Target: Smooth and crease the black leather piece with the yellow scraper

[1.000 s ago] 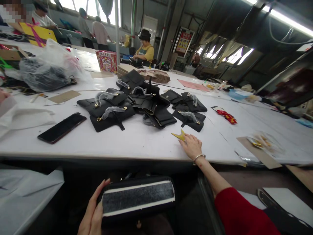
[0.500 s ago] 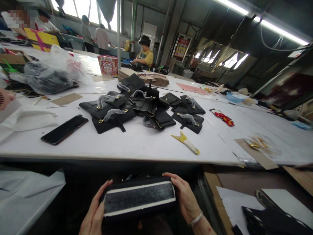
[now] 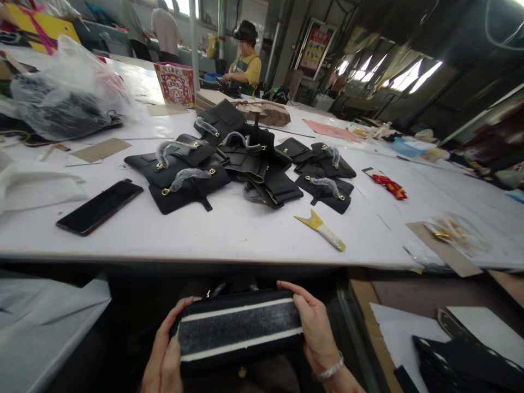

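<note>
Below the table's front edge I hold a black handbag (image 3: 241, 330), its base turned up toward me. Two white strips run along the base with a dark grey panel between them. My left hand (image 3: 167, 349) grips its left end, and my right hand (image 3: 315, 327), with a bracelet at the wrist, grips the right end. A bit of gold hardware shows at the bag's far side and another below it. On the table ahead lies a pile of black bag pieces (image 3: 188, 183) with plastic-wrapped handles and gold fittings.
On the white table (image 3: 229, 240) lie a phone (image 3: 100, 206), a yellow forked tool (image 3: 321, 229) and a red packet (image 3: 388, 185). A clear plastic bag (image 3: 65, 98) stands far left. Dark cut pieces (image 3: 458, 360) lie at lower right. A person in yellow (image 3: 245, 68) works beyond.
The view has tilted down a little, so the table things sit higher in the picture. Both hands keep their hold on the handbag, which sits slightly further right in view.
</note>
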Demonstrator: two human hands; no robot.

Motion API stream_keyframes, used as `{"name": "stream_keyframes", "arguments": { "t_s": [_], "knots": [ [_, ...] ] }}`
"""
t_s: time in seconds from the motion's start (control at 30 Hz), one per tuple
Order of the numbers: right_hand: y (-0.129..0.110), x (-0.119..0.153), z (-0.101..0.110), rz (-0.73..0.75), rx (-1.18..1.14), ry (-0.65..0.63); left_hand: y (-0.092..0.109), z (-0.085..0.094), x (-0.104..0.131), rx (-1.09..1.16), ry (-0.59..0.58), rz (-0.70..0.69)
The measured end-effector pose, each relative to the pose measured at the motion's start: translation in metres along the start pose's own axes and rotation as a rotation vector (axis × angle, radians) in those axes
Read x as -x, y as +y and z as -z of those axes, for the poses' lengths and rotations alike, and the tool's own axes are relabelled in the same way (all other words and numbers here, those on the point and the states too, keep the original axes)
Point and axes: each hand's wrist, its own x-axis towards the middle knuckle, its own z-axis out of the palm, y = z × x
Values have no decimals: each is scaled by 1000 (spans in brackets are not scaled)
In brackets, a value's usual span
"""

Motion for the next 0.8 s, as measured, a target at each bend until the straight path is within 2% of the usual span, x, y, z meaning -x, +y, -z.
{"name": "stream_keyframes", "arguments": {
  "t_s": [0.13,0.23,0.37,0.43,0.47,0.53,0.6,0.67,0.73,0.8],
  "knots": [
    [2,-2,-2,48,66,17,-11,2,-5,47,-17,-138],
    [4,1,0,73,94,4,-20,11,-6,85,-108,-89],
    [10,0,5,109,204,47,-26,28,-10,209,-269,-11],
    [15,-3,7,137,272,91,-22,35,-14,219,-284,-45],
    [18,-4,9,191,320,105,-18,37,-16,164,-281,-104],
    [24,-8,12,458,486,68,-8,38,-20,-94,-272,-310],
    [28,-13,15,878,753,-36,2,34,-22,-436,-331,-521],
    [29,-19,17,1264,1049,-113,8,27,-22,-680,-408,-641],
    [29,-27,18,1490,1246,-101,8,19,-23,-771,-437,-670],
    [31,-35,18,1593,1322,-67,3,13,-24,-820,-402,-696]
  ]
}}
